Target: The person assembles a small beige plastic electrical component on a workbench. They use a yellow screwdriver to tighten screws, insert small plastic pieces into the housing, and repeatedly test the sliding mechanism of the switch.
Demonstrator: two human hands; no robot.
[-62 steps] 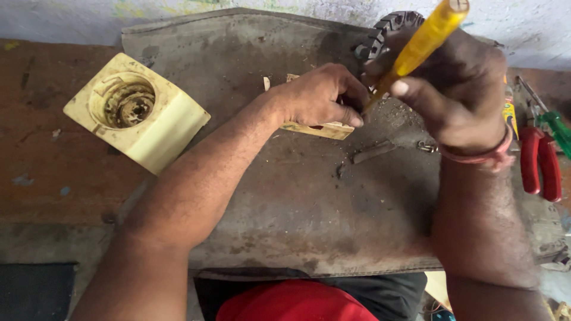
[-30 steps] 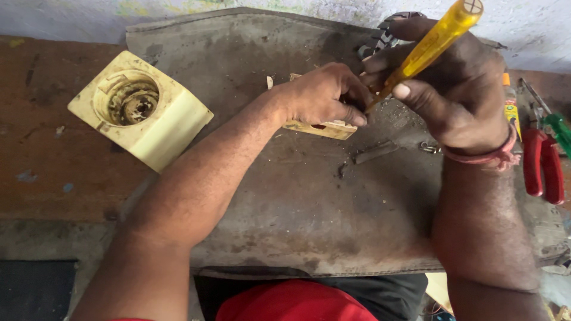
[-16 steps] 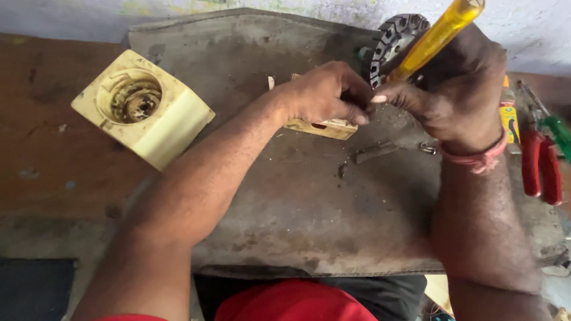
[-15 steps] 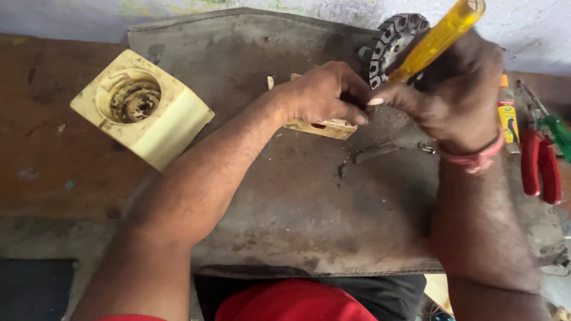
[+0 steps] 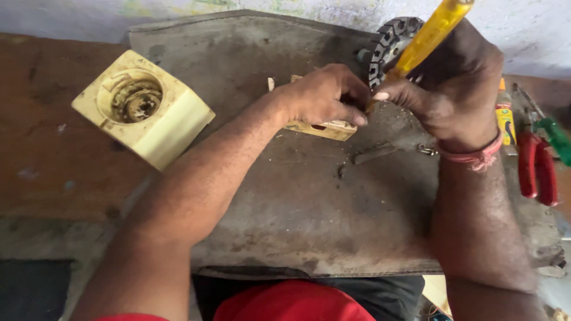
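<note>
On the worn grey board [image 5: 309,220], the left hand [image 5: 324,95] is pinning a small cream plastic part [image 5: 324,128] while the right hand [image 5: 455,89] is gripping a yellow-handled screwdriver [image 5: 425,38] still working into it, the cream housing [image 5: 143,107] lying left of the board

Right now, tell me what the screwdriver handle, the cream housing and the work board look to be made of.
Screwdriver handle: translucent yellow plastic, glossy; light glows through it.
Cream housing: moulded plastic, probably; smooth yellowed faces, rounded edges, grimy recess.
Work board: unclear, perhaps wood or metal sheet; dull grey, stained, worn edges.
</note>
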